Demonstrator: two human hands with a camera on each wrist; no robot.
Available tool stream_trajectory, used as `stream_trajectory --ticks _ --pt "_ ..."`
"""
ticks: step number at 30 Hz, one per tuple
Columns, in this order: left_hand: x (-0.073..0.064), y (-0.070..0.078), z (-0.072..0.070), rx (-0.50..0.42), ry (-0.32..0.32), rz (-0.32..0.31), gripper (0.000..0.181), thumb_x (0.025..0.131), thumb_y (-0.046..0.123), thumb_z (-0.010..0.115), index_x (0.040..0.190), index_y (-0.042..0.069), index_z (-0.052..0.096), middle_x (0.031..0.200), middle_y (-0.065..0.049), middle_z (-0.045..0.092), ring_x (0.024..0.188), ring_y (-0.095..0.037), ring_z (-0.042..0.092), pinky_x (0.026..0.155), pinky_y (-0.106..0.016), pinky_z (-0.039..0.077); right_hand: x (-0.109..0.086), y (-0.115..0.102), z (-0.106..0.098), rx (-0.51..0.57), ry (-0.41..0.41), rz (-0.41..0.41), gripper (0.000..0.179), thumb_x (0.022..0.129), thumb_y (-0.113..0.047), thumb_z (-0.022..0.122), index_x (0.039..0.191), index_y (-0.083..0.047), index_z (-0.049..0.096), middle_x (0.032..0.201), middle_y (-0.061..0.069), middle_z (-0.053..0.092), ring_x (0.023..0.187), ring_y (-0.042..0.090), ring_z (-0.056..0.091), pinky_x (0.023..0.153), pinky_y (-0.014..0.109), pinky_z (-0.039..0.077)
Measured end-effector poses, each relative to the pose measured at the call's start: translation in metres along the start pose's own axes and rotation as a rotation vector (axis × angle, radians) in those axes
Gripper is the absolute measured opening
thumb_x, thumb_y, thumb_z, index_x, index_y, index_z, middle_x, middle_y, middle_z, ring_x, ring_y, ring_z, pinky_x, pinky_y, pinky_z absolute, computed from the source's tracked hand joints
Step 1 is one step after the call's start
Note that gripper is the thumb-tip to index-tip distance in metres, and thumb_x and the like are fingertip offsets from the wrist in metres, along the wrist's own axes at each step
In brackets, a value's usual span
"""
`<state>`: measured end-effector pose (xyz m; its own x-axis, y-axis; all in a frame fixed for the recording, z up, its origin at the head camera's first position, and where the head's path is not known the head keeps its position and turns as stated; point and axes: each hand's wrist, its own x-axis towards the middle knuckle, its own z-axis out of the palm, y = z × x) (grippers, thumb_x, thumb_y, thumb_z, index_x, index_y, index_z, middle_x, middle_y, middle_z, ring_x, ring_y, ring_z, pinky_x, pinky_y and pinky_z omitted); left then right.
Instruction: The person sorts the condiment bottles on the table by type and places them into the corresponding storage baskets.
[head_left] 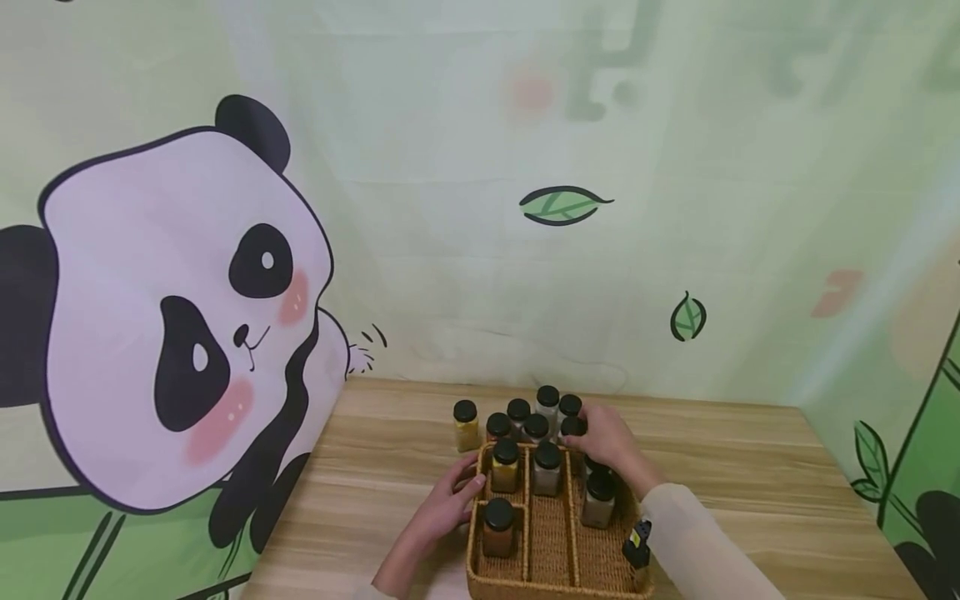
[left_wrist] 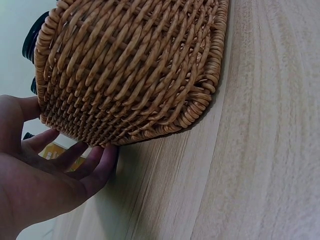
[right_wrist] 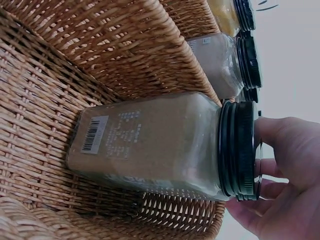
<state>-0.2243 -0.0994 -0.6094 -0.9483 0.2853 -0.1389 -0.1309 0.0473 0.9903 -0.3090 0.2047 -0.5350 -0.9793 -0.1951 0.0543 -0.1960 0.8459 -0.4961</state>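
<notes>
A wicker basket with divided compartments stands on the table and holds several square glass jars with black lids. My left hand grips its back left corner, thumb at the rim and bent fingers against the outer weave. At the basket's back right, my right hand holds a black-lidded jar by the lid; its body is mostly hidden. A jar of beige powder stands in the right compartment, close before the right hand. In the left compartments are a yellow jar and a reddish-brown jar.
Behind the basket stand several more black-lidded jars, among them a yellow one at the left and a pale one at the back. The wood-grain table meets a printed panda backdrop.
</notes>
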Motion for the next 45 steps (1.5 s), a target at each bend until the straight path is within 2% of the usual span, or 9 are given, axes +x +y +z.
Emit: stream_trajectory --ticks 7,13,17,20,24,30,37,45 --pt "-0.001 0.001 0.000 0.005 -0.003 -0.001 0.062 0.112 0.033 0.055 0.165 0.009 0.034 0.163 -0.030 0.034 0.146 -0.052 0.040 0.098 -0.057 0.057 -0.002 -0.002 -0.002 -0.033 0.007 -0.017 0.039 0.089 -0.028 0.088 0.107 0.003 0.073 0.094 0.012 0.072 0.079 0.024 0.062 0.069 0.041 0.053" --pt "-0.001 0.001 0.001 0.003 -0.003 -0.004 0.061 0.112 0.032 0.055 0.165 0.009 0.035 0.164 -0.031 0.034 0.146 -0.052 0.040 0.098 -0.057 0.058 -0.005 0.008 -0.004 0.019 0.017 -0.027 0.034 0.090 -0.028 0.086 0.108 0.000 0.076 0.096 0.010 0.074 0.083 0.023 0.064 0.073 0.043 0.055" --pt "-0.002 -0.001 0.000 0.004 0.000 -0.008 0.060 0.113 0.031 0.055 0.165 0.009 0.035 0.163 -0.031 0.034 0.146 -0.052 0.041 0.098 -0.056 0.058 -0.005 0.018 -0.011 0.070 0.009 -0.038 0.032 0.091 -0.029 0.086 0.106 -0.003 0.076 0.092 0.006 0.071 0.080 0.022 0.060 0.069 0.039 0.052" --pt "-0.001 -0.001 0.000 0.010 0.006 -0.003 0.059 0.113 0.031 0.054 0.165 0.010 0.035 0.163 -0.031 0.035 0.146 -0.052 0.041 0.097 -0.057 0.058 -0.006 0.025 -0.021 0.108 -0.007 -0.061 0.037 0.091 -0.029 0.084 0.112 -0.001 0.075 0.095 0.006 0.071 0.082 0.022 0.061 0.070 0.039 0.053" --pt "-0.001 -0.001 -0.001 0.016 0.004 0.006 0.059 0.113 0.030 0.053 0.165 0.009 0.035 0.163 -0.031 0.035 0.146 -0.052 0.041 0.097 -0.057 0.058 -0.008 0.034 -0.038 0.134 -0.002 -0.101 0.044 0.093 -0.031 0.083 0.119 0.002 0.073 0.101 0.007 0.072 0.091 0.023 0.065 0.077 0.041 0.057" --pt "-0.001 -0.002 -0.001 0.022 0.008 0.006 0.059 0.113 0.031 0.053 0.165 0.009 0.035 0.163 -0.031 0.035 0.146 -0.052 0.041 0.097 -0.056 0.058 -0.012 0.034 -0.065 0.197 0.050 -0.154 0.036 0.094 -0.028 0.083 0.115 0.000 0.074 0.096 0.005 0.074 0.092 0.024 0.069 0.075 0.040 0.057" --pt "-0.001 -0.003 -0.001 0.018 0.004 0.013 0.061 0.113 0.032 0.054 0.165 0.009 0.034 0.163 -0.031 0.035 0.145 -0.052 0.041 0.098 -0.057 0.058 -0.016 0.022 -0.086 0.208 0.084 -0.146 0.040 0.094 -0.032 0.083 0.116 0.000 0.074 0.097 0.006 0.074 0.090 0.023 0.068 0.072 0.037 0.055" --pt "0.000 -0.002 0.000 0.013 -0.003 0.024 0.062 0.113 0.032 0.054 0.165 0.007 0.033 0.163 -0.031 0.034 0.146 -0.052 0.040 0.098 -0.057 0.058 -0.022 0.011 -0.106 0.253 0.059 -0.114 0.045 0.096 -0.036 0.081 0.118 0.002 0.073 0.102 0.010 0.075 0.091 0.023 0.069 0.076 0.037 0.057"
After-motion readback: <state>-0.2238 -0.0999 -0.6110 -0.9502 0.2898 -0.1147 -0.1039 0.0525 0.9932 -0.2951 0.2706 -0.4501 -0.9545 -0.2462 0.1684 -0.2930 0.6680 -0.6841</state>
